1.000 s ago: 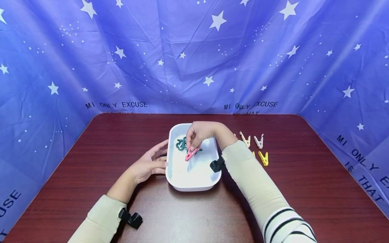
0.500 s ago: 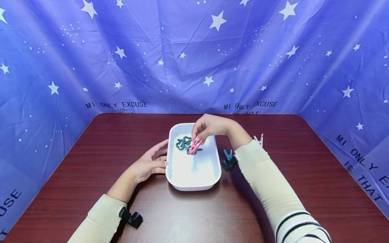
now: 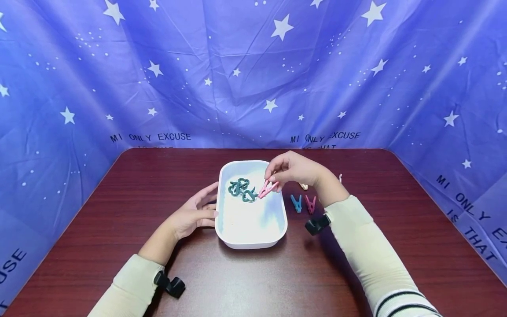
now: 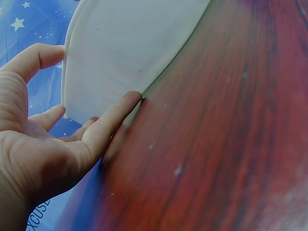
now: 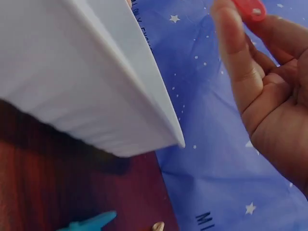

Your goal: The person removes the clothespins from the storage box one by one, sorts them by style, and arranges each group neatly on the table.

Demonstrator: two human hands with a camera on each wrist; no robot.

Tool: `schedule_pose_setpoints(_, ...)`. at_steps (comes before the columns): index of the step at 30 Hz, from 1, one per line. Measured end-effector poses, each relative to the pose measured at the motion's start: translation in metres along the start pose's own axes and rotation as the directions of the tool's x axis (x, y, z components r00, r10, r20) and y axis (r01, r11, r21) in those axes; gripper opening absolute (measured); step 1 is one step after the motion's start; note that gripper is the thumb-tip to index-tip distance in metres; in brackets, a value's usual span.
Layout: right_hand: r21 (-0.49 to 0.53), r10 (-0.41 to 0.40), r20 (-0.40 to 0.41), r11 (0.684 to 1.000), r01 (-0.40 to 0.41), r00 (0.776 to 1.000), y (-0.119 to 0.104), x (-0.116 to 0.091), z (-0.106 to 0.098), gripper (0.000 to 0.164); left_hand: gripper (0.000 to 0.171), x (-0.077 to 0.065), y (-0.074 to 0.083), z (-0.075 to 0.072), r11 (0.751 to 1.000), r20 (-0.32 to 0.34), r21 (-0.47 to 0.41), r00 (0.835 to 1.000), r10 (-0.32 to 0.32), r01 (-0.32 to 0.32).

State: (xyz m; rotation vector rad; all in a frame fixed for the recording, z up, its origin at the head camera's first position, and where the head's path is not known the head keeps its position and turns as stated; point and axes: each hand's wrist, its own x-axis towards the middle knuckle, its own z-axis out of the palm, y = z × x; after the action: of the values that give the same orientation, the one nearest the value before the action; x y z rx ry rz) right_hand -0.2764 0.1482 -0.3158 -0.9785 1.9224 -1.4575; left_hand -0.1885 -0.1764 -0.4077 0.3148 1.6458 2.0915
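A pink clothespin [image 3: 267,189] is pinched between the thumb and fingers of my right hand [image 3: 295,169], above the right side of a white plastic basin [image 3: 253,245]. In the right wrist view only one end of the clothespin [image 5: 251,9] shows at the fingertips. Inside the basin, toward its back left, lie several dark green clips [image 3: 239,188] with rounded loops. My left hand [image 3: 194,215] rests against the basin's left wall, its fingers spread; in the left wrist view the fingertips touch the white wall [image 4: 125,53].
Right of the basin lie a blue clothespin [image 3: 296,203] and a dark pink clothespin [image 3: 310,204]. Behind them, partly hidden by the right arm, are a cream one [image 3: 303,186] and a pale one [image 3: 340,178]. A starry blue curtain [image 3: 253,79] hangs behind the table [image 3: 158,176].
My right hand has moved right with the pink clothespin, from over the green clips to the basin's right side. The blue and dark pink clothespins are now uncovered. The left hand stays put.
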Motion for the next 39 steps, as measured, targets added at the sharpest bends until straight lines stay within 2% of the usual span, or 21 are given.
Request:
schedule_pose_setpoints(9, 0.13, 0.017, -0.089, 0.991, -0.005, 0.996, 0.014, -0.032, -0.005, 0.012, 0.092, -0.002, 0.001, 0.002, 1.0, 0.001, 0.0, 1.0, -0.005, 0.005)
schedule_pose_setpoints(15, 0.239, -0.052, -0.09, 0.968, 0.073, 0.995, 0.032, -0.051, -0.014, 0.021, 0.091, -0.001, 0.0, 0.001, 1.0, 0.001, 0.005, 1.0, 0.002, -0.002)
schedule_pose_setpoints(20, 0.244, -0.083, -0.114, 0.964, 0.109, 0.99, 0.043, -0.065, -0.02, 0.026, 0.091, -0.001, 0.0, 0.0, 1.0, 0.003, 0.007, 1.0, 0.003, -0.003)
schedule_pose_setpoints(28, 0.301, -0.136, -0.092, 0.94, 0.157, 0.986, 0.054, -0.081, -0.024, 0.029, 0.091, -0.001, -0.001, 0.0, 1.0, 0.004, 0.003, 1.0, 0.008, -0.008)
schedule_pose_setpoints(33, 0.221, -0.149, -0.132, 0.959, 0.176, 0.98, 0.058, -0.089, -0.026, 0.029, 0.091, 0.0, -0.001, 0.001, 1.0, 0.001, -0.002, 1.0, 0.005, -0.005)
schedule_pose_setpoints(39, 0.071, -0.107, -0.19, 0.99, 0.122, 0.976, 0.062, -0.106, -0.031, 0.031, 0.09, 0.0, -0.001, 0.001, 1.0, 0.0, 0.001, 1.0, 0.005, -0.005)
